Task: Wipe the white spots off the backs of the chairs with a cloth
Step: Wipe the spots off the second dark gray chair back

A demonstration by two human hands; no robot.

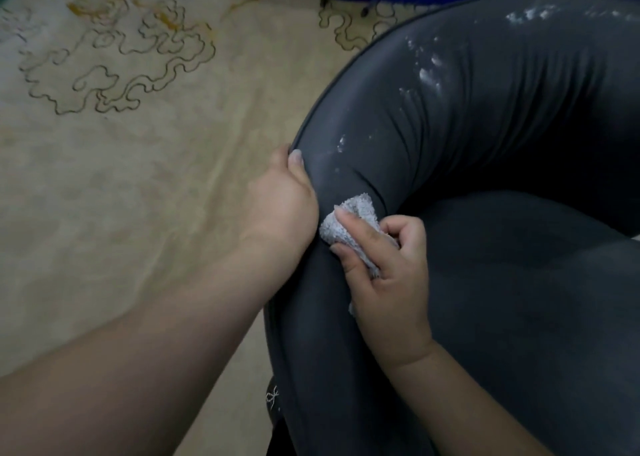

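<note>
Many white spots (429,74) on chair back (485,143)

No words, numbers, labels or brand names can be read anywhere here; the dark chair back (485,126) carries only white spots (429,74), no lettering; the carpet (121,126) shows wavy outline patterns, ornament and not script; a small white mark (273,395) sits on dark fabric at the bottom edge, too small and blurred to tell whether it is a sign or a letter.
</note>
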